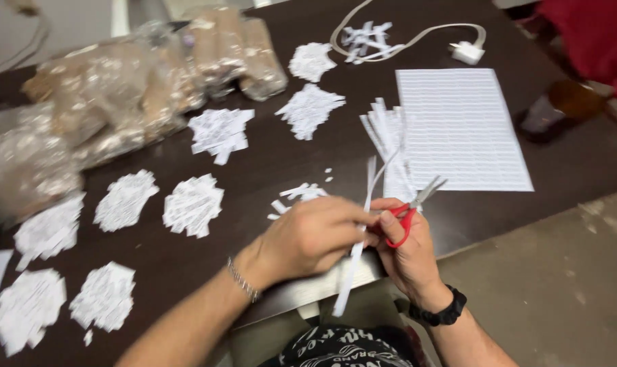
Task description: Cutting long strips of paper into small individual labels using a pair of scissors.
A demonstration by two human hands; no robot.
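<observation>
**At the desk edge: paper strips, scissors, cut slips**

Head view. At the near edge of the dark desk (268,163), the left hand (308,238) is closed on a long white paper strip (363,224) that runs from above the hands down past the desk edge. The right hand (407,255) is clamped on red-handled scissors (410,211), blades parted and pointing up-right, touching the strip. Just beyond lie a bundle of cut strips (386,136) and a lined printed sheet (461,129). Small piles of cut paper slips (193,204) spread across the desk's left half. Clear plastic bags (118,95) sit at far left; a white cable with charger (466,51) lies at the far edge.
</observation>
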